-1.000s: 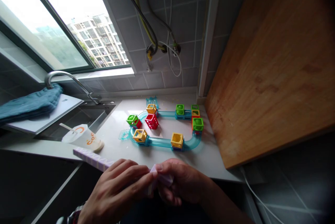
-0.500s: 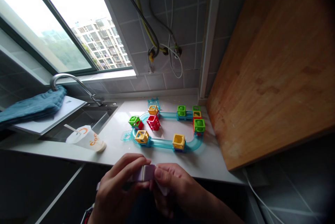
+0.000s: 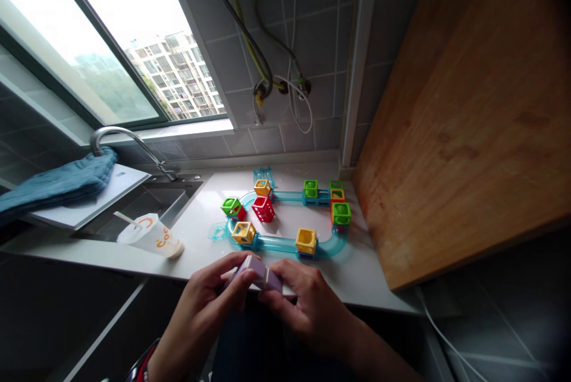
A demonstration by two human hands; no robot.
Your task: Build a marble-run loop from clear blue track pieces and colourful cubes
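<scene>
Small pale purple blocks (image 3: 252,267) are held between both hands at the counter's front edge. My left hand (image 3: 207,293) pinches them from the left, its thumb on the near side. From the right, my right hand (image 3: 307,298) grips the same purple piece with thumb and fingers. Beyond the hands a translucent blue track loop (image 3: 277,243) lies on the white counter (image 3: 289,278). It carries yellow cubes (image 3: 306,241), green cubes (image 3: 341,213) and red parts. One red cube (image 3: 263,209) stands inside the loop, near its left end.
A plastic drink cup (image 3: 149,236) with a straw leans at the left, beside the sink (image 3: 172,206). A blue cloth (image 3: 62,178) lies over a white board (image 3: 93,200). On the right a large wooden board (image 3: 464,132) leans over the counter.
Both hands have risen slightly and turned, and the purple blocks are now tilted and more exposed. The left thumb now shows on them. The camera view has shifted a little.
</scene>
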